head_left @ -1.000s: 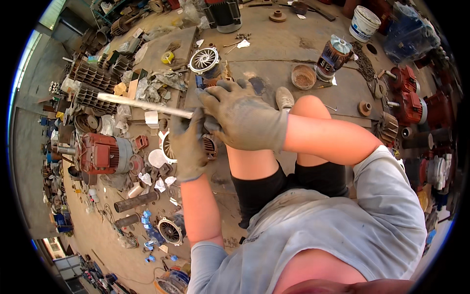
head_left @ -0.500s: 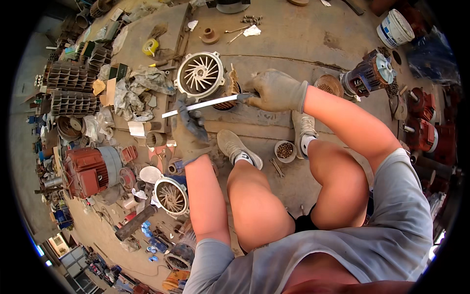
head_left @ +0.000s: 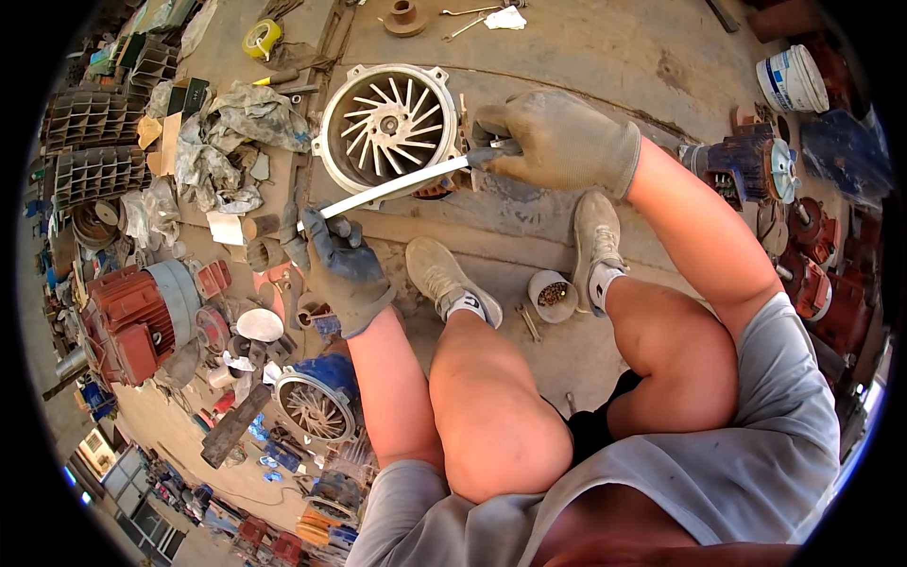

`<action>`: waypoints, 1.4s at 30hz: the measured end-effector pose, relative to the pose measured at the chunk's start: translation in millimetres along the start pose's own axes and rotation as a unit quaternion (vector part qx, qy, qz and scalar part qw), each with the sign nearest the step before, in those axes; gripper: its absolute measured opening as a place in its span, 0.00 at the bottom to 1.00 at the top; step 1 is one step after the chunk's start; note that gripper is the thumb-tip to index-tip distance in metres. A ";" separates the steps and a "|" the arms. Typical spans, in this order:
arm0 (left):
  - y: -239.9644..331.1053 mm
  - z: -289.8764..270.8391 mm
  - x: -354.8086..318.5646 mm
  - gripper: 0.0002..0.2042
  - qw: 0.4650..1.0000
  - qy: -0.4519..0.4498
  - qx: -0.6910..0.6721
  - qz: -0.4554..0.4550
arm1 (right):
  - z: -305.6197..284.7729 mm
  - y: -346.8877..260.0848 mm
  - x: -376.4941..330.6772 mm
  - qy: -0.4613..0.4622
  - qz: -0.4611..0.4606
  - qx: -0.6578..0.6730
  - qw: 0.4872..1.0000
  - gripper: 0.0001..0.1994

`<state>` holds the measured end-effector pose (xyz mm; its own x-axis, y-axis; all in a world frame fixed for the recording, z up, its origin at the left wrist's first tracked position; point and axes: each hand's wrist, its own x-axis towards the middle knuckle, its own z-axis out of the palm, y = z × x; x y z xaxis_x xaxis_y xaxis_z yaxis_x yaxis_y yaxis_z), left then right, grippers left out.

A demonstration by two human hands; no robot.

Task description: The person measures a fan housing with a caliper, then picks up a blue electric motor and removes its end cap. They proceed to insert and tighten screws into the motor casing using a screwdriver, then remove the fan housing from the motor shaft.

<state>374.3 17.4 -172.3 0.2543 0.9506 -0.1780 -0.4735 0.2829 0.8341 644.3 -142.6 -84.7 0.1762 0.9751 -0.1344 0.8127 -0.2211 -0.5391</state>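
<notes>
A narrow white strip [head_left: 387, 193], slightly bowed, is stretched between my two gloved hands. My left hand [head_left: 348, 269], in a grey work glove with dark fingers, is closed round the strip near its left end. At the other end, the fingers of my right hand [head_left: 557, 142] pinch it; a small dark bit also shows at those fingertips, too unclear to name. Just beyond the strip stands a round metal motor housing [head_left: 328, 132] with an open front, and a radially slotted disc [head_left: 389, 125] sits inside it. The strip crosses in front of the housing's near rim.
A white bowl of small brass-coloured parts [head_left: 552, 296] stands near my shoes, beside a wrench [head_left: 529, 321]. At left lie a red motor [head_left: 132, 326], crumpled grey cloth [head_left: 250, 118] and yellow tape [head_left: 262, 39]. A blue motor [head_left: 742, 165] and white bucket [head_left: 792, 79] are at right.
The view has shifted closer to the housing, which now looks larger. My left fingers have curled more closely round the strip's end. Both hands still hold the strip.
</notes>
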 end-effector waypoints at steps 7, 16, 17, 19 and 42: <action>-11.0 10.3 30.5 0.12 0.996 0.018 0.083 0.038 | -5.6 11.2 18.4 -0.006 0.039 0.028 0.999 0.20; -29.3 34.8 106.2 0.14 0.996 -0.061 0.058 0.041 | -11.6 48.3 63.7 0.060 0.030 -0.009 0.998 0.18; -28.6 39.2 112.6 0.15 0.994 -0.068 0.079 0.037 | -13.1 50.7 69.0 0.067 0.029 -0.014 0.997 0.18; -26.4 40.2 132.8 0.17 0.990 -0.079 0.117 0.005 | -12.4 55.3 81.2 0.090 0.023 -0.035 0.995 0.18; -20.7 8.6 69.3 0.11 0.993 -0.099 0.052 0.039 | 8.7 34.7 27.1 0.139 -0.018 -0.016 0.990 0.18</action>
<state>408.9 76.3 -197.3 0.3860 0.9224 -0.0138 -0.4113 0.1855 0.8924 672.4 -123.9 -114.2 0.2891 0.9495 0.1221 0.8375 -0.1891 -0.5126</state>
